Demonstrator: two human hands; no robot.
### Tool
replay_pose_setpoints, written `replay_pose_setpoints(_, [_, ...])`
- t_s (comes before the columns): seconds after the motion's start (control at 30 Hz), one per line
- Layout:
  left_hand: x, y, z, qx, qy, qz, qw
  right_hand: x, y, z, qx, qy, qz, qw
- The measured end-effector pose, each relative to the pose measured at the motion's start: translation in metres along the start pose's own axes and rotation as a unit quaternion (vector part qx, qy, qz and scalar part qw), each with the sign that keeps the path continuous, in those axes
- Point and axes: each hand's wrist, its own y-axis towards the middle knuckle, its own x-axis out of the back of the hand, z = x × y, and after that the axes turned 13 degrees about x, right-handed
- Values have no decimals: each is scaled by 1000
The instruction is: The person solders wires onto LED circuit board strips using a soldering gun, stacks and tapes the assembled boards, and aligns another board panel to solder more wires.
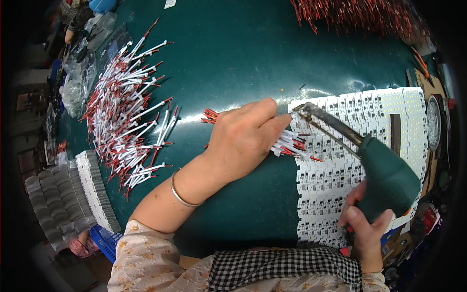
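Note:
My left hand (243, 138) is closed round a bundle of red wires in white sleeves (290, 143). Red ends stick out on both sides of the fist. In my right hand (364, 221) is a dark green soldering gun (389, 177), gripped by its handle. Its metal tip points left, up close to my left thumb and fingers; whether it touches a wire I cannot tell. Under the gun lies a sheet of white circuit boards (321, 180) set in rows, with small dark parts and yellowish dots. A dark flat bar (395, 134) rests on the boards.
A large heap of white-sleeved red wires (124, 117) covers the left of the green table (224, 63). More red wires (357, 14) are piled at the far right. Stacked strips of boards (73, 194) stand at the near left. Clear plastic bags (80, 80) lie behind the heap.

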Motion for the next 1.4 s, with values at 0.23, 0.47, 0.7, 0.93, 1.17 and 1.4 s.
replay_pose_setpoints(0.23, [1,0,0,-3,-7,7,1000,-3,3,21,-5,24,-70,997])
replay_pose_setpoints(0.47, [6,2,-1,-6,18,22,1000,0,-1,17,41,23,-56,997])
replay_pose_setpoints(0.7, [9,8,5,-40,-20,58,997,19,-14,15,15,29,-39,999])
replay_pose_setpoints(0.93, [3,14,17,-61,-92,86,990,21,-28,1,-7,29,-22,999])
replay_pose_setpoints(1.17, [1,16,16,-115,-38,34,992,18,-28,-4,-26,24,30,999])
replay_pose_setpoints(1.4, [4,15,15,-124,-17,24,992,22,-28,-17,37,-7,114,993])
